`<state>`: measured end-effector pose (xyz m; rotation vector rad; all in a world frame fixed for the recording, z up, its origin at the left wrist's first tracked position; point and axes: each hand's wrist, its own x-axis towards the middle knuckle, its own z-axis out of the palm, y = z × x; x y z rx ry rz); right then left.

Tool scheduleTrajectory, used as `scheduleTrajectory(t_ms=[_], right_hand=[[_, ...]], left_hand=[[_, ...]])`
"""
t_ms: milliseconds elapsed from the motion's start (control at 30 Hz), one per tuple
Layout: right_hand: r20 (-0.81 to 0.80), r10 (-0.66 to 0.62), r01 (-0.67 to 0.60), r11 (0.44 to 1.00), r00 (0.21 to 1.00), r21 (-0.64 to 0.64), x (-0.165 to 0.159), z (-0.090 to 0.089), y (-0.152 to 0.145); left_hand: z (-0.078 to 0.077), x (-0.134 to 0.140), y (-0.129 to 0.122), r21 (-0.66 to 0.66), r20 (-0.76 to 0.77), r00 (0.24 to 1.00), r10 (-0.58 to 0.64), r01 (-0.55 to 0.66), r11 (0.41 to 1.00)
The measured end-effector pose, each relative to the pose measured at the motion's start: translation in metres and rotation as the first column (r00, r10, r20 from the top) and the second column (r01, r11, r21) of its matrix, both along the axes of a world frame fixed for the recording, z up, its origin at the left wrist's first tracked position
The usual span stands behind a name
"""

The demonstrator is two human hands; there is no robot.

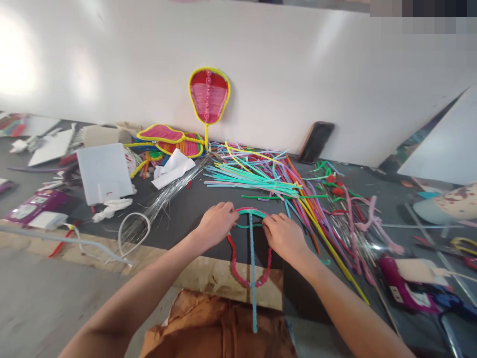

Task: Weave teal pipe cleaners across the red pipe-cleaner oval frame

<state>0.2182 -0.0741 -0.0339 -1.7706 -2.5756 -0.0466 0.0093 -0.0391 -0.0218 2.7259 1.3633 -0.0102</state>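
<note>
Pipe-cleaner fan frame (249, 248), top getting shaped

I'm pinching the red loop with left hand (217, 222) and right hand (282, 233), fingers clamped; I'd keep both sides even around the blue stem (253, 278).

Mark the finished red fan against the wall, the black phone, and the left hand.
red fan (208, 95), head view, middle of its red face.
black phone (316, 141), head view, centre of its screen.
left hand (217, 222), head view, back of the hand.

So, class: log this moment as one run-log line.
left hand: grips red pipe-cleaner loop | right hand: grips loop | teal stem: crosses loop
</note>
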Motion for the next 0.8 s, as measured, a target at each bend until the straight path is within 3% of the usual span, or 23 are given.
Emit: scheduleTrajectory(t_ms=[200,400,633,733,800], right_hand=[[0.005,-0.005,0.005,1.000,1.000,0.016,0.001,-0.002,-0.002],[-0.025,0.010,-0.010,1.000,1.000,0.007,0.003,0.000,-0.005],[0.005,0.035,-0.035,0.999,0.999,-0.009,0.003,0.002,-0.002],[0.023,0.016,-0.016,1.000,1.000,-0.009,-0.001,0.004,0.006],[0.014,0.008,-0.008,1.000,1.000,0.005,-0.003,0.004,0.014]], left_hand=[[-0.002,0.004,0.002,0.062,-0.065,0.996,-0.063,0.067,0.996],[-0.001,-0.004,0.011,0.006,0.008,0.995,0.099,-0.099,0.995],[0.004,-0.028,0.021,0.150,-0.002,0.964,0.264,-0.261,0.954],[0.003,-0.019,0.016,0.254,0.051,0.975,0.214,-0.220,0.942],[-0.001,-0.007,0.014,0.239,0.092,0.991,0.101,-0.120,0.964]])
